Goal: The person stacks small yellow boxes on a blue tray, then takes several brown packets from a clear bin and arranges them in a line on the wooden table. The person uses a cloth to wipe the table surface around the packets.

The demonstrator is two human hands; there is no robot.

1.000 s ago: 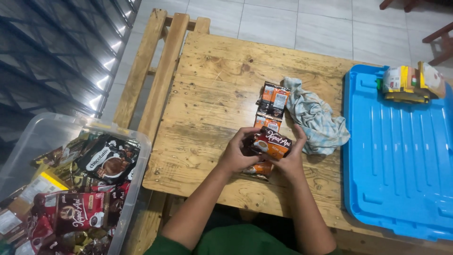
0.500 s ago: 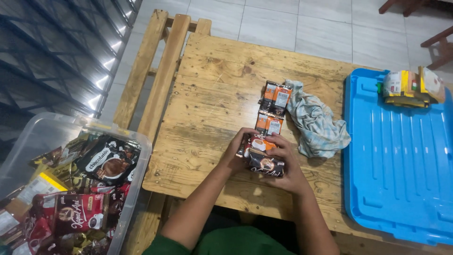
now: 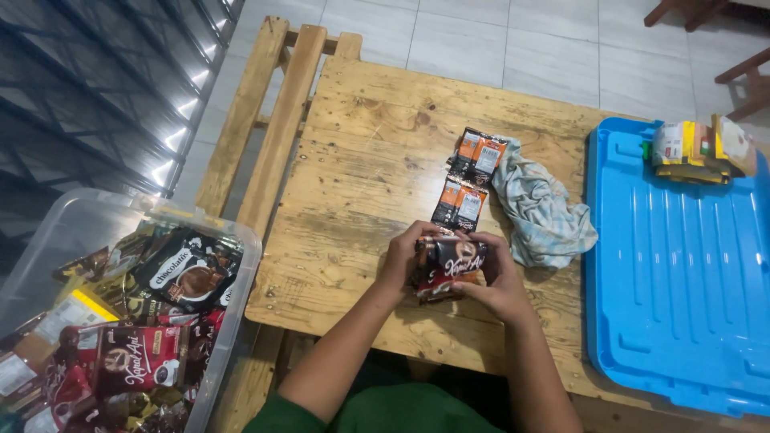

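Both hands meet at the near edge of the wooden desk (image 3: 361, 160), closed around a small stack of dark red and black sachets (image 3: 449, 266). The left hand (image 3: 401, 261) clasps the stack's left end and the right hand (image 3: 496, 281) wraps its right side, fingers curled over the top, so each grip is shut on the sachets, which sit just above the desk.

Just beyond the stack lie two pairs of orange-and-black sachets (image 3: 459, 202), one farther than the other, beside a crumpled pale cloth (image 3: 541, 208). A blue tray (image 3: 674, 297) lies to the right, with yellow packets (image 3: 698, 151) at its far end. A clear bin (image 3: 96, 232) of mixed sachets stands at the near left.

The step in hand looks like squaring up a bundle; setting it down in line with the others would call for a steady, even hold.
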